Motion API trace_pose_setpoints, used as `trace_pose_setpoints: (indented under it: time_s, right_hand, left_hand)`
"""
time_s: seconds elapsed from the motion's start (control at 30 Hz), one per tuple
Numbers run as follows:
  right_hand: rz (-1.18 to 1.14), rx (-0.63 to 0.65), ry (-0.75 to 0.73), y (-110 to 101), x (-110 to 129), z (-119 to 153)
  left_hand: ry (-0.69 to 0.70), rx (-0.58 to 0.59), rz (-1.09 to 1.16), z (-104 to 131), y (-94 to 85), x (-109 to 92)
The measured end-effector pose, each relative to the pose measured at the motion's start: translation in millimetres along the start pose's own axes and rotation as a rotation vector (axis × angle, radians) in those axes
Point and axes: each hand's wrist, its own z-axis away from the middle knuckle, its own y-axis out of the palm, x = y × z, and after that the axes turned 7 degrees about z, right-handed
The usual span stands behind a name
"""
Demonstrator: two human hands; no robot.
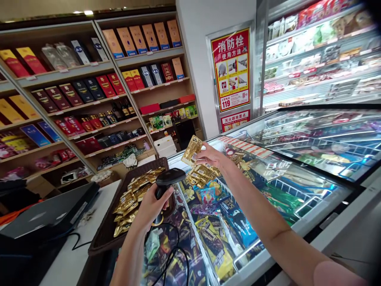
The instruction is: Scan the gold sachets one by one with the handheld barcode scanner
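Observation:
My left hand (151, 206) is wrapped round the handle of a black barcode scanner (171, 177), whose head points to the right. A cable hangs from the scanner in loops over the freezer. In my right hand (212, 155) a gold foil packet (189, 151) is pinched at its right edge, tilted, just right of and above the scanner head. Below it, a small pile of gold packets (202, 174) lies on the glass top of the chest freezer (303, 180). At the left, a dark brown woven basket (102, 228) holds many more gold packets (133, 194).
Through the freezer glass show wire baskets and colourful bags (218, 250). A black monitor or terminal (50, 212) stands on a white counter (108, 194) at the left. Behind are shelves of boxed bottles (83, 91), a red fire-hydrant sign (230, 69) and a lit upright fridge (318, 55).

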Motion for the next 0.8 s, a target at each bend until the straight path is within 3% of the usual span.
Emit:
trace_pose_setpoints:
  time_s: [0.17, 0.3, 0.47, 0.6, 0.7, 0.8]
  right_hand:
    - [-0.084, 0.01, 0.032, 6.0, -7.2, -7.4]
    - [-0.008, -0.077, 0.058, 16.2, -12.7, -6.3]
    - [0.272, -0.237, 0.032, 21.0, -12.0, -1.3]
    - [0.324, -0.352, -0.012, 22.0, -5.8, 2.9]
    - [0.367, -0.324, 0.027, 20.7, 0.2, 8.1]
    - [0.419, -0.154, 0.06, 17.4, 5.2, 12.7]
  left_hand:
    - [-0.005, -0.054, 0.022, 3.4, -6.2, -4.7]
    - [0.017, -0.064, 0.017, 5.0, -11.3, -7.5]
    - [0.03, -0.09, 0.032, 9.5, -17.2, -11.6]
    - [0.052, -0.124, 0.044, 13.3, -16.9, -13.6]
    - [0.075, -0.15, 0.012, 13.2, -13.4, -14.2]
    - [0.084, -0.143, -0.023, 10.6, -9.5, -13.7]
